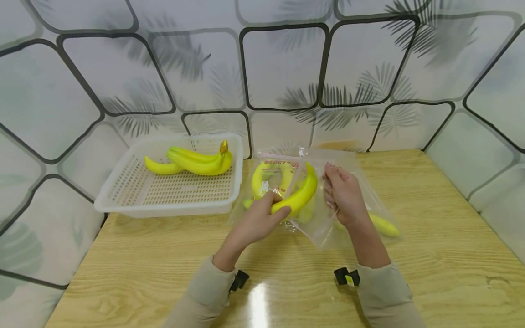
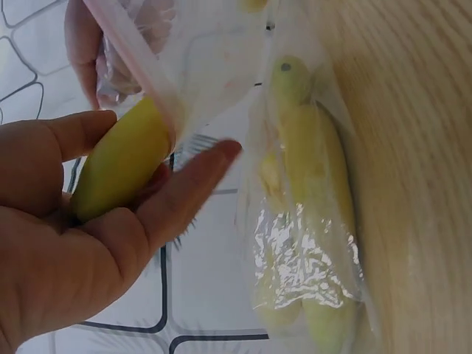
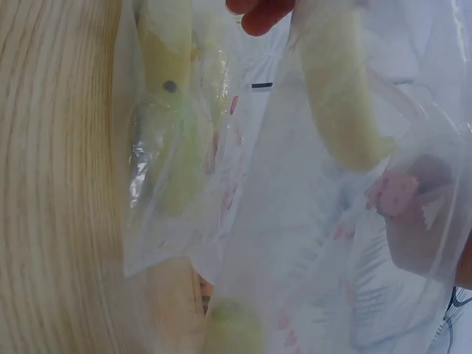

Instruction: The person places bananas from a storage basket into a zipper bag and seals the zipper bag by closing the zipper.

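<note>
On the left of the frame, one basket (image 1: 172, 210) holds one loose banana (image 1: 161, 168) and one bunch (image 1: 201, 166). Mid-frame, beside one filled bag (image 1: 270, 172), the left hand (image 1: 259, 218) grips one banana (image 1: 302, 194). Right of centre, the right hand (image 1: 345, 196) pinches a second bag (image 1: 321, 228); whether another banana (image 1: 384, 224) lies inside is unclear.

Banana (image 1: 302, 195) partly behind left hand (image 1: 259, 218)

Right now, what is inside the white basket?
In the white basket I see a banana bunch and the left part of another banana. The bunch covers its rest; whether they join is hidden.
</note>
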A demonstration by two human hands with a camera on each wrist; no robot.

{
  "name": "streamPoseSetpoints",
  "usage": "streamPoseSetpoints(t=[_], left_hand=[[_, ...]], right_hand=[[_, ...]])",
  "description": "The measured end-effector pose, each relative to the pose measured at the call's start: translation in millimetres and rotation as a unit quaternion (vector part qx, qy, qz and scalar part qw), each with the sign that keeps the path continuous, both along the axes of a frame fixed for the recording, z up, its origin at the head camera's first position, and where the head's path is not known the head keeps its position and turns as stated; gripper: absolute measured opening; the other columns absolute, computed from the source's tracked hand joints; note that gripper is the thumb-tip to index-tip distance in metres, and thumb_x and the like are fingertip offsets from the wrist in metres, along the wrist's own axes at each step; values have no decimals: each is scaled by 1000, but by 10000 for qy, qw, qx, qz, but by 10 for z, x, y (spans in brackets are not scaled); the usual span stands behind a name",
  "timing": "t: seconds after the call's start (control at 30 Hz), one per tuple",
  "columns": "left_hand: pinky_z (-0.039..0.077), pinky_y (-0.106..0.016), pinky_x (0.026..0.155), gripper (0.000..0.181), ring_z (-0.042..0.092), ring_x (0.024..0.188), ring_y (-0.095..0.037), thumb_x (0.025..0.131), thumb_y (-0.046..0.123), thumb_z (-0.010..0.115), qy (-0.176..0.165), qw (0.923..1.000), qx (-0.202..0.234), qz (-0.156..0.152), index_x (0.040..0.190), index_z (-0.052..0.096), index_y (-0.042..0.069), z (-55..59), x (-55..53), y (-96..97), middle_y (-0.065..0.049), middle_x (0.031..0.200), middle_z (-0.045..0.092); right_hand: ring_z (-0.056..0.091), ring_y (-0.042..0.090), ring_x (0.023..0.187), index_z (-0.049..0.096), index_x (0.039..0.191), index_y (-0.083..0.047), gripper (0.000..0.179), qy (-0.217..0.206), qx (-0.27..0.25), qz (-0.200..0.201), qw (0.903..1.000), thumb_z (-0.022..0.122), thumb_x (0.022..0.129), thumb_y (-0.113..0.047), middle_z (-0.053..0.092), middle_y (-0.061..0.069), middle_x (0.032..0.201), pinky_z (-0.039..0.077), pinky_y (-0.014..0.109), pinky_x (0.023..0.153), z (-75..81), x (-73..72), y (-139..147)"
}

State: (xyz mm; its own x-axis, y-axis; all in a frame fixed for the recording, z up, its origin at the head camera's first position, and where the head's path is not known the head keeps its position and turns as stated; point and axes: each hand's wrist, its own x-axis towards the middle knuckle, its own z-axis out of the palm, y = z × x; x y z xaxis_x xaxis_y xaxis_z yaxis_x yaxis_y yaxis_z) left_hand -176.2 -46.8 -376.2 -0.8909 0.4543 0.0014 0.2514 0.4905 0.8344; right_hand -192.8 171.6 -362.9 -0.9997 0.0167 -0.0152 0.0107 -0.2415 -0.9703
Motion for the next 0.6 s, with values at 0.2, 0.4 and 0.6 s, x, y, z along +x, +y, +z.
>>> streamPoseSetpoints(t=[0.2,0.4,0.6], left_hand=[[49,-24,59,43,67,73,-23,102,23,56,-337,9983,477,69,134,45,-3,-79,-4,76,-7,82,68],[41,-24,51,34,52,58,-13,104,30,51,-555,9972,484,115,125,45,3,-156,31,165,-7,75,60],[42,-26,49,42,48,51,-14,106,36,46,-698,9969,346,-130,125,39,0,-200,73,221,-2,66,49]], right_hand=[[28,3,37,51,85,-4,36,67,2,-6,10000,46,106,-33,34,-8,53,26,15,34,18,9,7],[28,3,36,53,83,-6,36,85,-128,11,9999,47,106,-33,34,-8,52,25,15,34,1,3,3],[28,3,36,54,82,-8,35,81,-241,9,9997,48,105,-33,34,-8,52,25,15,33,-14,3,10]])
